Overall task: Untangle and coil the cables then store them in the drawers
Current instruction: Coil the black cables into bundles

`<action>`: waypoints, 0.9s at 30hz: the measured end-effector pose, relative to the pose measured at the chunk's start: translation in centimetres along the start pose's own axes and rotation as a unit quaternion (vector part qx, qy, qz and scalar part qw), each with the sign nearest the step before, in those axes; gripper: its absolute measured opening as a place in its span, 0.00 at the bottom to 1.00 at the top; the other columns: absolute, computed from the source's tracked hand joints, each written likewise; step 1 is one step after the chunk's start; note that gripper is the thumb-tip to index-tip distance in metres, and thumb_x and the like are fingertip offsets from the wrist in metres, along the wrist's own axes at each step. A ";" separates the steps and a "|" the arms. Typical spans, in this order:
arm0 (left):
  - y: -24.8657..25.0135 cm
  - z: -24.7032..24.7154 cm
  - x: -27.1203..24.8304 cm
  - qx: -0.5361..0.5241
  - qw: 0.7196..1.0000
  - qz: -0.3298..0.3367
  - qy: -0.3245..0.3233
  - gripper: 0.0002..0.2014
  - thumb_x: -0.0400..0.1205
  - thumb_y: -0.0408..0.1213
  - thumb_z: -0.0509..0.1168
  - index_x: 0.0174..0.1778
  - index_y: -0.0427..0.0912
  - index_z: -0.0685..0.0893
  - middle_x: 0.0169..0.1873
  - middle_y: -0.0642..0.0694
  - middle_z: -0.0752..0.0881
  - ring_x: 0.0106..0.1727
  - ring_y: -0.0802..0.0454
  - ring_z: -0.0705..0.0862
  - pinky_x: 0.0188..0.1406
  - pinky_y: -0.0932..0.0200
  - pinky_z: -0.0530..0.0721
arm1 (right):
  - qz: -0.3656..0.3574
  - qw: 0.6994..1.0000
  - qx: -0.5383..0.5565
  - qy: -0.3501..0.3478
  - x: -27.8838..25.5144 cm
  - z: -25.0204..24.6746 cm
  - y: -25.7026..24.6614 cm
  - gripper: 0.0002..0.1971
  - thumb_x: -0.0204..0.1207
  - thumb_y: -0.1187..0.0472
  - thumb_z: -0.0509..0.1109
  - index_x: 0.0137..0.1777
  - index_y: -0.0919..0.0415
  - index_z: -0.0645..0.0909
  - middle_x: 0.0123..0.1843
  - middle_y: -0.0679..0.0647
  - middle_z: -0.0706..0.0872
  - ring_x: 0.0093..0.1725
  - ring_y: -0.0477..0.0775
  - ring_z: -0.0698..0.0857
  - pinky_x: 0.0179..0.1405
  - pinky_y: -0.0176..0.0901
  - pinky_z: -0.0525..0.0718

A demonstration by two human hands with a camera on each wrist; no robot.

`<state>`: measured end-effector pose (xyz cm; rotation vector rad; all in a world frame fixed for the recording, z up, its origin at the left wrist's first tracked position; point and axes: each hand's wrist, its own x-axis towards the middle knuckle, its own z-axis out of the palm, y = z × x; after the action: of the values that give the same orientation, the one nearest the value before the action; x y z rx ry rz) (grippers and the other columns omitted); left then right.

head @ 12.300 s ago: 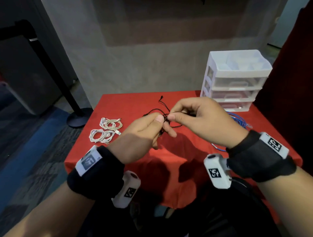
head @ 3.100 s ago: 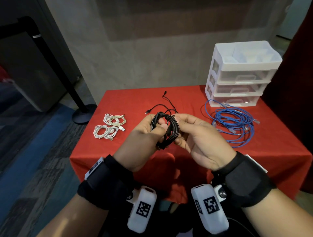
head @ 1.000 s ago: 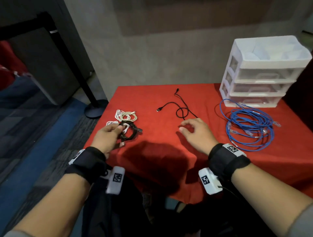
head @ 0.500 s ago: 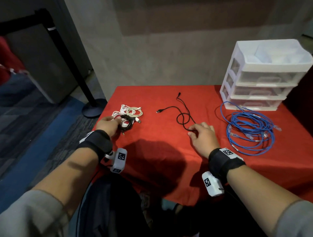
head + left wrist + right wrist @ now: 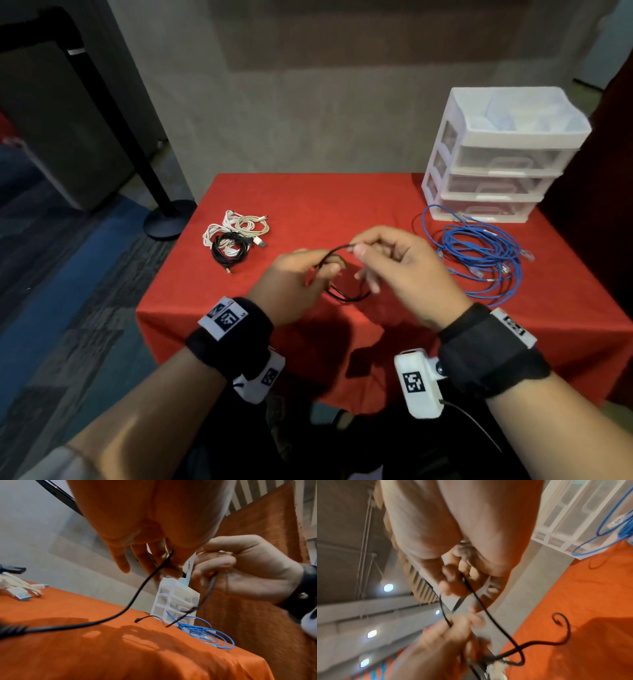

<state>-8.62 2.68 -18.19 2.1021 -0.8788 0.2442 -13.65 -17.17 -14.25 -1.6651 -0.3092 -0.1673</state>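
Above the middle of the red table [image 5: 342, 198], both hands hold a thin black cable [image 5: 337, 248]. My right hand [image 5: 359, 250] pinches it between thumb and forefinger, and my left hand [image 5: 322, 270] grips it lower down. Its slack hangs in loops [image 5: 346, 297] between the hands. In the left wrist view the cable [image 5: 137, 595] trails from my left fingers [image 5: 154, 563] down to the cloth. In the right wrist view it [image 5: 488, 615] runs from my right fingertips [image 5: 452, 577] towards the left hand [image 5: 447, 639]. A coiled black cable [image 5: 228, 251] lies on the white coils [image 5: 239, 224] at the left.
A white three-drawer unit [image 5: 496, 161] with an open tray on top stands at the back right, all drawers closed. A loose tangle of blue cable [image 5: 479, 260] lies in front of it. A black stanchion post [image 5: 168, 219] stands off the table's left corner.
My left hand let go of the coiled black cable on the white coils and came to the middle. My right hand lifted the thin black cable off the table; both hands now hold it.
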 end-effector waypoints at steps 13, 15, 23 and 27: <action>-1.6 -6.6 0.0 -0.159 0.964 -0.212 0.011 0.15 0.93 0.44 0.55 0.46 0.49 0.85 0.33 0.42 0.69 0.29 0.56 0.72 0.45 0.46 0.90 | 0.060 0.983 -0.020 0.170 2.0 -8.0 -2.7 0.07 0.84 0.60 0.73 0.44 0.53 0.86 0.30 0.50 0.64 0.24 0.46 0.57 0.23 0.37 0.56; -0.7 -6.7 -0.2 -0.196 0.953 -0.231 -0.001 0.16 0.93 0.46 0.53 0.50 0.46 0.84 0.30 0.42 0.66 0.28 0.56 0.70 0.47 0.44 0.89 | 0.070 0.980 -0.014 0.185 2.2 -7.9 -2.5 0.08 0.84 0.60 0.73 0.43 0.52 0.85 0.30 0.48 0.66 0.23 0.45 0.57 0.23 0.35 0.58; 2.5 -5.7 -1.1 -0.402 0.866 -0.277 -0.109 0.05 0.90 0.38 0.58 0.52 0.43 0.78 0.42 0.37 0.88 0.49 0.41 0.85 0.61 0.43 0.80 | 0.040 0.975 -0.102 0.191 2.4 -6.6 -1.2 0.09 0.85 0.63 0.70 0.43 0.53 0.83 0.26 0.39 0.76 0.22 0.39 0.68 0.23 0.30 0.67; 4.0 -4.3 -0.8 -0.495 0.821 -0.284 -0.028 0.12 0.92 0.44 0.52 0.51 0.42 0.76 0.31 0.47 0.74 0.35 0.51 0.79 0.59 0.40 0.86 | 0.017 0.972 -0.203 0.114 2.0 -5.4 0.5 0.07 0.83 0.60 0.72 0.43 0.57 0.85 0.31 0.51 0.79 0.31 0.42 0.72 0.34 0.44 0.71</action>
<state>-11.30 4.72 -13.32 1.2662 -0.2357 -0.5064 -11.22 -22.35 -13.47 -2.0317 -0.0722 -0.4143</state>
